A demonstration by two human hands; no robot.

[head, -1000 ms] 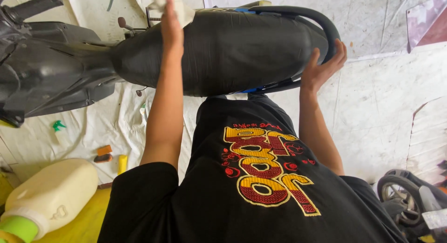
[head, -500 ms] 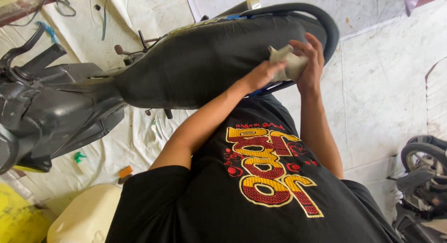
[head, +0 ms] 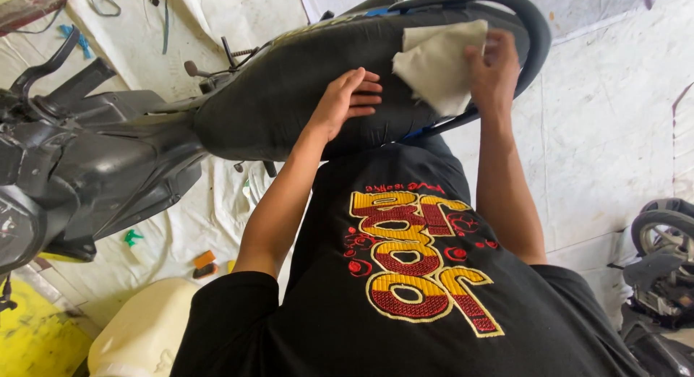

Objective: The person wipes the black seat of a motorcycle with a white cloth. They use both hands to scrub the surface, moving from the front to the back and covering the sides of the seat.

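Observation:
A black motorcycle seat [head: 289, 88] stretches across the view in front of me, still on the bike. My left hand [head: 349, 97] lies flat on the seat's near side, fingers spread, holding nothing. My right hand [head: 494, 66] presses a pale cream cloth [head: 439, 65] against the rear part of the seat, next to the curved black grab rail [head: 531, 30]. The cloth hangs loosely below my fingers.
The bike's black body panels [head: 87, 167] and handlebar area fill the left. A cream plastic jug [head: 144, 333] stands at lower left beside a yellow surface [head: 32, 341]. Small orange and green bits lie on the white floor sheet [head: 210, 211]. Another vehicle's wheel [head: 661, 232] sits at right.
The cloth passed from my left hand to my right hand at the seat's rear. My left hand then drew back and settled flat on the middle of the seat.

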